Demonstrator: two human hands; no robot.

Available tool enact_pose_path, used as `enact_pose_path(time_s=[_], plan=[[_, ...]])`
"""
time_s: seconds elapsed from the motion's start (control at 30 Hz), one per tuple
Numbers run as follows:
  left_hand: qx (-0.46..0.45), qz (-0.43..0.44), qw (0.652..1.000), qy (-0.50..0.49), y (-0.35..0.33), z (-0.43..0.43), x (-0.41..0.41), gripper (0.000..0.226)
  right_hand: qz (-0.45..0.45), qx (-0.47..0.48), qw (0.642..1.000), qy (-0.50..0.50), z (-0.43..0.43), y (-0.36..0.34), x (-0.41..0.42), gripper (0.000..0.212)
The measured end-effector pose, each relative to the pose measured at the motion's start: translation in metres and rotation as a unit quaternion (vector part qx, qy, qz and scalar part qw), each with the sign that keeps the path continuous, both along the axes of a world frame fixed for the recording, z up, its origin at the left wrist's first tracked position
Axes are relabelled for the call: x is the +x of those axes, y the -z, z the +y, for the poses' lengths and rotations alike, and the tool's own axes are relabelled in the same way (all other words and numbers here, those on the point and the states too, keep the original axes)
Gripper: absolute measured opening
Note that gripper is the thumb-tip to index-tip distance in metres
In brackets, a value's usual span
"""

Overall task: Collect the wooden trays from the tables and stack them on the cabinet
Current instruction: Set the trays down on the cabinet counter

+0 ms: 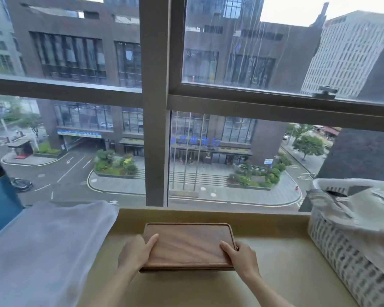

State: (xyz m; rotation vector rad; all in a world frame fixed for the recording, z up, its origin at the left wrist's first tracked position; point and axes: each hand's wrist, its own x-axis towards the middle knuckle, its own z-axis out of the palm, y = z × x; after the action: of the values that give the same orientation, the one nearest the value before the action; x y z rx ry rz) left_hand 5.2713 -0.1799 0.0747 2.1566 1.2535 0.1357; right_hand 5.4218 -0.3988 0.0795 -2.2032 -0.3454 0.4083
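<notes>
— What's hard to see?
— Whether one wooden tray (187, 245) or a stack; its underside is hidden.
— And its look?
— Dark walnut grain, rounded corners, raised rim, above the tan counter (279, 260) by the window.
— The hands?
— Left hand (136, 251) and right hand (242, 255) clasp its short ends.

Dark wooden tray (187, 245) (rounded corners) lying flat on cabinet top (279, 262).

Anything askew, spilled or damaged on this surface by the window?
Nothing stands out. The wooden tray sits square, held by left hand and right hand; the white cloth and lined basket look undisturbed.
</notes>
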Motion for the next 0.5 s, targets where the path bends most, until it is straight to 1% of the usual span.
enact_pose_path(time_s=[0.13,0.2,0.3,0.5], plan=[[0.003,0.026,1.0,0.009,0.014,0.009,0.022,0.047,0.016,-0.018,1.0,0.007,0.01,0.019,0.023,0.027],[0.01,0.035,0.999,0.009,0.021,0.012,0.031,0.05,0.015,-0.021,1.0,0.006,0.015,0.024,0.031,0.023],[0.028,0.054,0.998,0.014,0.025,0.016,0.04,0.055,0.012,-0.029,1.0,-0.002,0.02,0.03,0.038,0.019],[0.03,0.065,0.997,0.022,0.031,0.022,0.047,0.056,-0.01,-0.052,0.999,-0.003,0.025,0.041,0.045,0.022]])
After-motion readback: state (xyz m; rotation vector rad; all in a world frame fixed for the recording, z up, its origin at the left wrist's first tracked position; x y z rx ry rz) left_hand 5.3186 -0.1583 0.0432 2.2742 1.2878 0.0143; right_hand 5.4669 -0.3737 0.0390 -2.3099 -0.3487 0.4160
